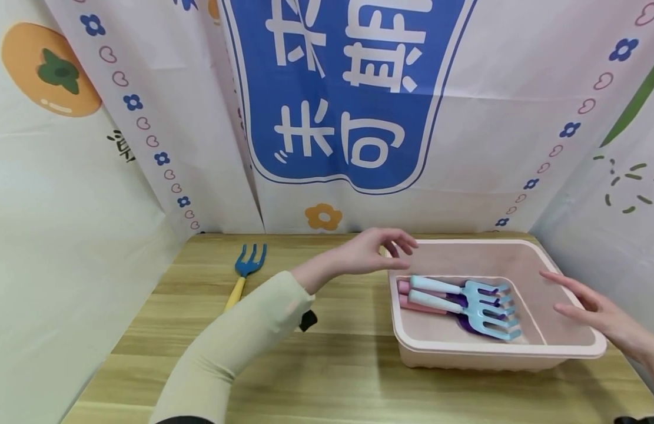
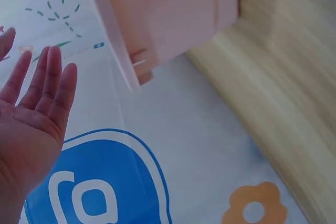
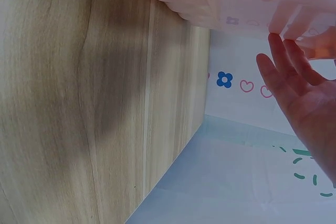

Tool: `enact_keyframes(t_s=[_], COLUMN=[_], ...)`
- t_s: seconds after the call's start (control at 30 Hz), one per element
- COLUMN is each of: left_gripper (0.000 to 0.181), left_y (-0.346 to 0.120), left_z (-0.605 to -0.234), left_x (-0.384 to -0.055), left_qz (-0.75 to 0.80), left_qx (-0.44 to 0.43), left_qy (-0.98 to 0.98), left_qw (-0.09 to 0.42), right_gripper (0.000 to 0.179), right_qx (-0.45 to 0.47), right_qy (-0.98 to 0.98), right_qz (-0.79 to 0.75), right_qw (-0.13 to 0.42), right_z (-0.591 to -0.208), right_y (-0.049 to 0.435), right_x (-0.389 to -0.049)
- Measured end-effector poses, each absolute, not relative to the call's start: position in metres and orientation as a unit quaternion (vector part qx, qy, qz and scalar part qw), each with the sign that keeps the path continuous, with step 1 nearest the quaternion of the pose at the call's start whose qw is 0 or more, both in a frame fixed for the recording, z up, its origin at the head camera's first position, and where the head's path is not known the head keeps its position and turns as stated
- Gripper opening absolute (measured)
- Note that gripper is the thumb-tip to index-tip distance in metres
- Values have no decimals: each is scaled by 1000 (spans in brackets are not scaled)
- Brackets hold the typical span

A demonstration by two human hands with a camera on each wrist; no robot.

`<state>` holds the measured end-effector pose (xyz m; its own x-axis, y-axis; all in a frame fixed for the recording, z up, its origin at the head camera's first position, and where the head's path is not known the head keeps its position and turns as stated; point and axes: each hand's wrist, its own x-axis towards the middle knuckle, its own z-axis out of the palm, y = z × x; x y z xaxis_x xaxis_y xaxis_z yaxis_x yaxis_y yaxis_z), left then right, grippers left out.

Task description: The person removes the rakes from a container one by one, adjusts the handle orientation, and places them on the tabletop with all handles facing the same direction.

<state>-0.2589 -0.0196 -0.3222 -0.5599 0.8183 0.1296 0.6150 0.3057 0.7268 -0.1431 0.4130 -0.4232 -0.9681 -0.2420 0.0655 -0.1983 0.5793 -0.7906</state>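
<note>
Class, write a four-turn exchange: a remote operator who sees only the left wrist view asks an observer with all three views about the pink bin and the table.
Operator: I see the left hand and the outside of the bin. What is inside?
Observer: Two light-blue rakes lie in it, on top of purple tools.
Operator: Only part of the table shows here. Is there anything on it beside the bin?
Observer: Yes, the head view shows a blue-and-yellow fork to the left of the bin.
</note>
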Motion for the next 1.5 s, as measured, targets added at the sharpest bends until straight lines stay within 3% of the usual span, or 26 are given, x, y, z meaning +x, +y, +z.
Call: enact_keyframes(t_s=[0.2, 0.77, 1.33, 1.5], left_gripper=[35, 49, 40, 45], left_y=[9, 83, 98, 98], left_z=[-320, -366, -386, -390], left_x=[-272, -293, -286, -287], left_qz=[362, 259, 149, 133], left_qx=[451, 437, 408, 388], left_qy=[796, 809, 859, 871], left_qw=[178, 297, 270, 270], right_gripper=[58, 58, 58, 58], right_qx=[-123, -128, -145, -140], right_qy=[890, 886, 883, 882], right_qz=[-439, -445, -446, -449], right_qw=[23, 25, 17, 19], right_z=[-422, -423, -424, -425], right_y=[414, 415, 415, 416], right_x=[-144, -146, -144, -144])
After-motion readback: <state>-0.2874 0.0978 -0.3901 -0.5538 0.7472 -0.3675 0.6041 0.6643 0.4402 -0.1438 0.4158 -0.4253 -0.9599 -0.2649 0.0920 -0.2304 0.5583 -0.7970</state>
